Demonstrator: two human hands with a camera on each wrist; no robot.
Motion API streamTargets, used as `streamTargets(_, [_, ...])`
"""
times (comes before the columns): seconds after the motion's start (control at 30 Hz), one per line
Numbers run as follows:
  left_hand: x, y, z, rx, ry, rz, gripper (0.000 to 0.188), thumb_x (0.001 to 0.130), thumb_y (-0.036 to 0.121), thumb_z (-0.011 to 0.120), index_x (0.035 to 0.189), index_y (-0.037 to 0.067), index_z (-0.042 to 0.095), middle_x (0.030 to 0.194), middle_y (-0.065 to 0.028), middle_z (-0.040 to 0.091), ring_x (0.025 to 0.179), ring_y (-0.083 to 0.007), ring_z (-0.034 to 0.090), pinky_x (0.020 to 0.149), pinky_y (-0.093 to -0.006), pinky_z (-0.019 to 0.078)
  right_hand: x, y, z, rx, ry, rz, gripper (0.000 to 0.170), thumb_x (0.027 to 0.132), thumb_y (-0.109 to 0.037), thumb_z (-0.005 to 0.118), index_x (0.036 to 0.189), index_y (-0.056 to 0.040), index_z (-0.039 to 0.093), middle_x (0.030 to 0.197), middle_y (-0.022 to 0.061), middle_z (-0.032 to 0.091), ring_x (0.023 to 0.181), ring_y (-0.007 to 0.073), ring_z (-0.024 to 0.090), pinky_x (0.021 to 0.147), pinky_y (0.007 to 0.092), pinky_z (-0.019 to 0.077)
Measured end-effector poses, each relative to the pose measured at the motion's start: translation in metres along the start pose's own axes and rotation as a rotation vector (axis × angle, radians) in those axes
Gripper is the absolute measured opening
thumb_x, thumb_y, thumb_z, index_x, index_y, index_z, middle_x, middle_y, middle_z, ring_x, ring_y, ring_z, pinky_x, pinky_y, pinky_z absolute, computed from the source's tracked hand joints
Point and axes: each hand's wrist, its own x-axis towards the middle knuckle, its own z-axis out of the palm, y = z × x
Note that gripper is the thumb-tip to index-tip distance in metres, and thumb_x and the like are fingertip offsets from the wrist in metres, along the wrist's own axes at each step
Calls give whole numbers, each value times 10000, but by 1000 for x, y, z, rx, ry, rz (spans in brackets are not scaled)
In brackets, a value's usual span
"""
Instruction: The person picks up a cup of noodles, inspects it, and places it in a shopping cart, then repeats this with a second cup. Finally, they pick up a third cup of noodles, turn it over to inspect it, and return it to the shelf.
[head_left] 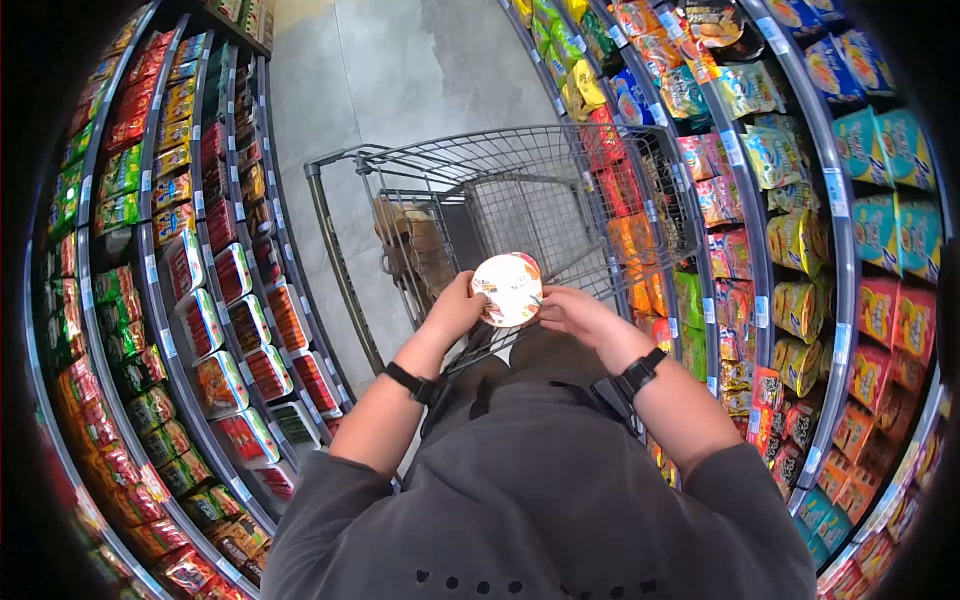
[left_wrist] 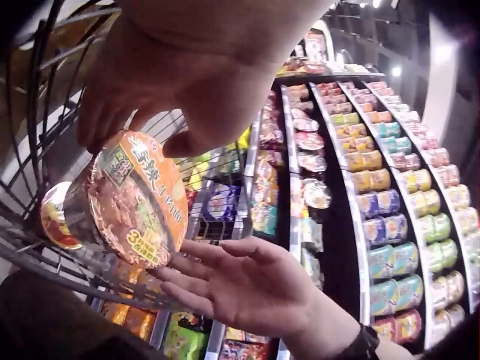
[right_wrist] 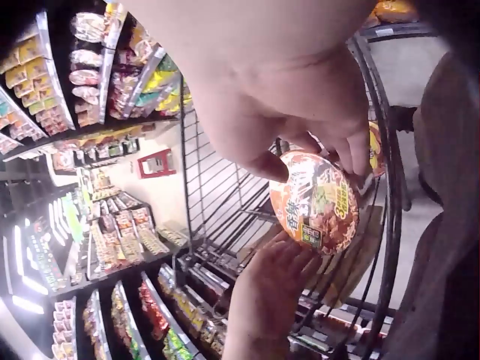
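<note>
A round instant-noodle bowl (head_left: 507, 291) with an orange and white picture lid is held above the cart's near end; its lid glares in the head view. My left hand (head_left: 457, 310) grips its left side, thumb at the lid's edge. My right hand (head_left: 585, 322) touches the opposite side with fingers extended. The left wrist view shows the right hand (left_wrist: 244, 289) palm up, fingertips at the lower rim of the bowl (left_wrist: 139, 201). In the right wrist view, the left hand (right_wrist: 266, 296) meets the rim of the bowl (right_wrist: 315, 202), with the right hand (right_wrist: 300, 112) above.
A wire shopping cart (head_left: 520, 150) stands in front of the body, with a brown bag (head_left: 415, 245) at its left side. Shelves of packaged food (head_left: 180, 200) line the left, and more shelves (head_left: 790, 250) line the right. Grey tiled floor (head_left: 400, 70) runs between them.
</note>
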Motion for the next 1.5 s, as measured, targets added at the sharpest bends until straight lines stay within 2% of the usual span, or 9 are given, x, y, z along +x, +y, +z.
streamTargets(0.07, [14, 10, 14, 65, 52, -126, 533, 930, 200, 630, 1356, -101, 520, 1231, -292, 684, 1167, -379, 678, 1004, -417, 521, 31, 1, -17, 28, 22, 61, 356, 981, -203, 609, 1323, -105, 606, 1267, 26, 640, 1183, 155, 589, 1031, 377, 465])
streamTargets(0.17, [45, -1, 35, 143, 29, -287, 511, 954, 226, 623, 1356, -78, 535, 1236, -263, 692, 1169, -346, 679, 1006, -400, 514, 73, 14, -39, -37, 117, 153, 352, 947, -228, 627, 1285, -129, 621, 1209, 14, 644, 1106, 151, 604, 984, 332, 467])
streamTargets(0.23, [64, -26, 51, 176, 104, -297, 494, 925, 249, 642, 1277, -88, 561, 1148, -298, 706, 1109, -408, 695, 968, -450, 533, 102, 23, -56, -118, 148, 272, 339, 958, -217, 628, 1286, -132, 627, 1172, -21, 661, 1060, 87, 606, 844, 257, 477])
streamTargets(0.67, [112, -66, 75, 206, 61, -517, 514, 924, 271, 656, 1283, -80, 542, 1184, -311, 690, 1137, -417, 679, 987, -438, 522, 152, 30, -78, -223, 124, 274, 435, 913, -209, 632, 1339, -125, 615, 1036, -29, 622, 873, 84, 490, 736, 271, 391])
streamTargets(1.07, [106, -70, 61, 54, 35, -314, 619, 950, 191, 622, 1471, -86, 435, 1380, -307, 608, 1308, -393, 595, 1109, -402, 452, 140, -6, -93, -294, 194, 212, 560, 917, -196, 622, 1453, -58, 542, 1277, 52, 643, 1118, 171, 580, 897, 309, 467])
streamTargets(1.2, [68, 2, 18, 101, 27, -178, 509, 958, 194, 622, 1408, -32, 543, 1355, -260, 639, 1271, -356, 628, 1067, -405, 495, 106, -27, -92, -146, 283, 145, 493, 983, -177, 553, 1462, -63, 527, 1372, 96, 605, 1235, 213, 595, 997, 356, 496])
streamTargets(1.23, [54, 17, 6, 114, 20, -146, 482, 964, 140, 618, 1415, -13, 543, 1369, -197, 645, 1284, -302, 619, 1080, -388, 490, 89, -35, -84, -93, 312, 99, 453, 999, -175, 531, 1436, -54, 539, 1413, 126, 594, 1299, 224, 578, 1019, 375, 495])
streamTargets(1.4, [-13, 47, -45, 87, 22, 73, 436, 999, 108, 577, 1414, -15, 534, 1343, -179, 660, 1260, -268, 634, 1057, -373, 505, 18, -44, -77, -30, 293, -109, 418, 1005, -152, 474, 1395, -17, 542, 1309, 138, 673, 1190, 246, 659, 982, 385, 524])
streamTargets(1.5, [-44, 46, -69, 25, 39, 190, 433, 982, 119, 597, 1394, -8, 556, 1201, -176, 707, 1111, -256, 690, 956, -370, 551, -33, -28, -72, -10, 324, -215, 414, 1006, -122, 445, 1395, -16, 540, 1309, 151, 674, 1196, 256, 663, 976, 395, 532])
